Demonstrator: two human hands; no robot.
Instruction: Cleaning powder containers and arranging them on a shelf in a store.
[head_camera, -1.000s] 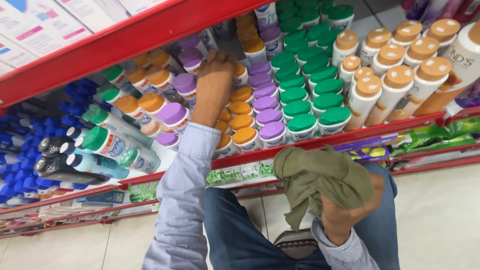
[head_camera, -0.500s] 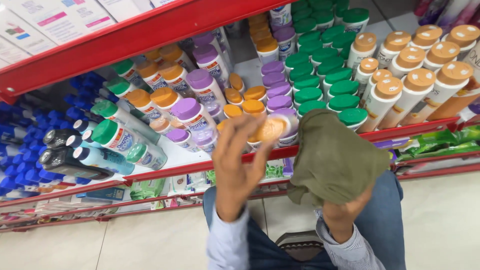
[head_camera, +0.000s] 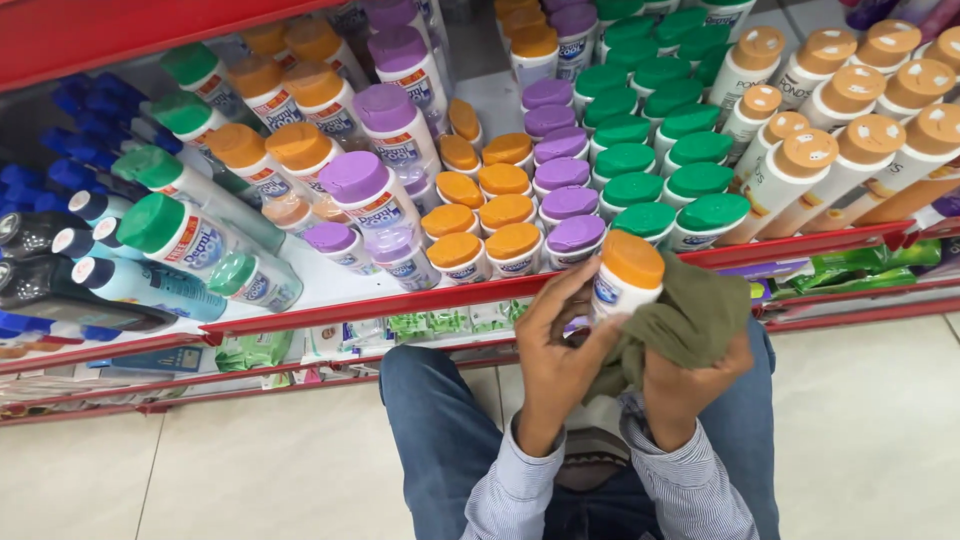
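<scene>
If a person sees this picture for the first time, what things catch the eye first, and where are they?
At bottom centre, the left hand holds a white bottle with an orange cap, while the right hand presses an olive cloth against it. Behind them, a red-edged shelf is packed with rows of bottles: green caps right of centre, purple caps and orange ones in the middle.

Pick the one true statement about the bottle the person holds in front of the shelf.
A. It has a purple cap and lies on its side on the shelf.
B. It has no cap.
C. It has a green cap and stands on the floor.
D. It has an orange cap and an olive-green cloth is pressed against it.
D: the bottle has an orange cap, the left hand grips it, and the right hand presses the olive-green cloth against it.
</scene>
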